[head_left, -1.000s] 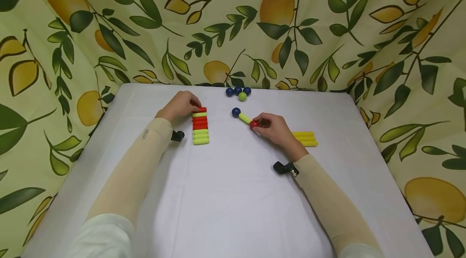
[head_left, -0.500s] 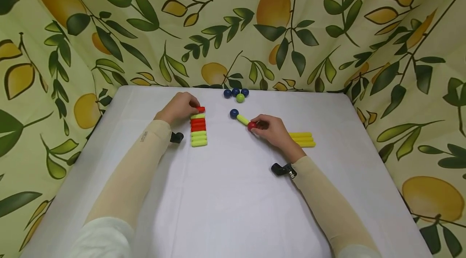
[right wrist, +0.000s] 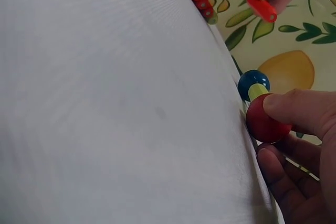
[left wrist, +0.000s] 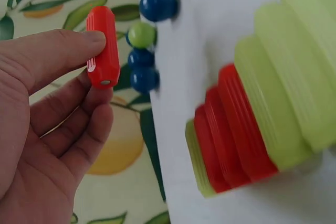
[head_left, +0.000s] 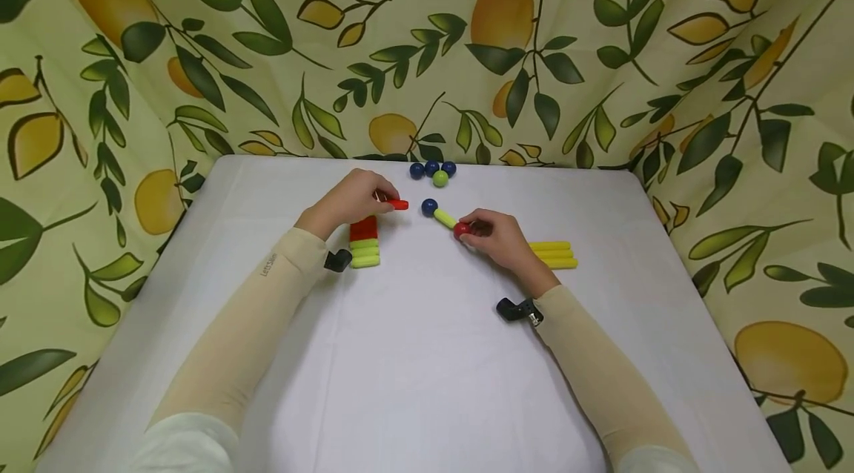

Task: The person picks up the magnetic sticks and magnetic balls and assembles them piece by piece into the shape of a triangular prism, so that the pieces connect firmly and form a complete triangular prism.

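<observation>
red plastic, or what looks like it, shows at both hands. the left hand [head_left: 353, 197] pinches a short red rod [left wrist: 105, 45] at its middle between thumb and fingers, which leaves both ends bare; a small metallic disc [left wrist: 105, 82] shows in one end, perhaps a magnet, and that may be why the ends are kept free. the rod is near a blue ball [head_left: 430, 207] but apart from it. the right hand [head_left: 497, 236] has its fingers grasping a red ball [right wrist: 265, 124], seemingly to steady it: a lime rod [head_left: 445, 218] joins that ball to the blue one, so one grip governs the whole piece. whether the piece rests on the bench [head_left: 414, 354] i cannot tell. the row of short rods [head_left: 364, 244] lies side by side, touching, likely for easy picking. other balls [head_left: 440, 179] cluster near the far edge, and yellow rods [head_left: 555, 255] lie partly hidden behind the right hand, probably kept aside.
</observation>
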`<control>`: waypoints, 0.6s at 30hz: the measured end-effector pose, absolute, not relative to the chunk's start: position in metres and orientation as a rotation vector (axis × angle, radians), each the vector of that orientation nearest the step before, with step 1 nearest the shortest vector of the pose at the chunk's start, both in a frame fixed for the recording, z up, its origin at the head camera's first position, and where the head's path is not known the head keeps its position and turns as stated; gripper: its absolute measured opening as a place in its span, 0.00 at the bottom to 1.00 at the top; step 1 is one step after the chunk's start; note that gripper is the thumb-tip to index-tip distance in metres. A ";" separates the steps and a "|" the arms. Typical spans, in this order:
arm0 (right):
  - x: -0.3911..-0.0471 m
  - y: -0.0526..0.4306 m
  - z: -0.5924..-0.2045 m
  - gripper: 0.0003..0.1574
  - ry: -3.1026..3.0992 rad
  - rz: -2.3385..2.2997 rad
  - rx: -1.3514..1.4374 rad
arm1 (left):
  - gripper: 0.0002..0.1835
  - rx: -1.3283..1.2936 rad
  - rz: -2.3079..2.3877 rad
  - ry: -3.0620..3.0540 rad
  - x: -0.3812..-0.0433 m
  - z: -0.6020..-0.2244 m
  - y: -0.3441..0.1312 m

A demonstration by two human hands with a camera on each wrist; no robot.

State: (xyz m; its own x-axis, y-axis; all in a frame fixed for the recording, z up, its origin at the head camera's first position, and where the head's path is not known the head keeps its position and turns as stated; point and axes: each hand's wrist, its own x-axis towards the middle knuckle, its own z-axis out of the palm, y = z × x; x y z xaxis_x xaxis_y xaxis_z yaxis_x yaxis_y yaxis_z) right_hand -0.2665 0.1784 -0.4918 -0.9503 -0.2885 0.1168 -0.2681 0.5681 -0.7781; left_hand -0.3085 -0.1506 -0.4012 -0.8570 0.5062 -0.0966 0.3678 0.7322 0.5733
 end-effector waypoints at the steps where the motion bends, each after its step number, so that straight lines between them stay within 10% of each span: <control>1: -0.267 0.178 -0.492 0.17 2.758 -1.366 -0.486 | 0.14 0.714 0.796 2.694 -0.307 -0.401 -0.147; 18: -0.270 0.180 -0.498 0.17 2.726 -1.399 -0.466 | 0.11 0.881 0.694 2.646 -0.300 -0.423 -0.093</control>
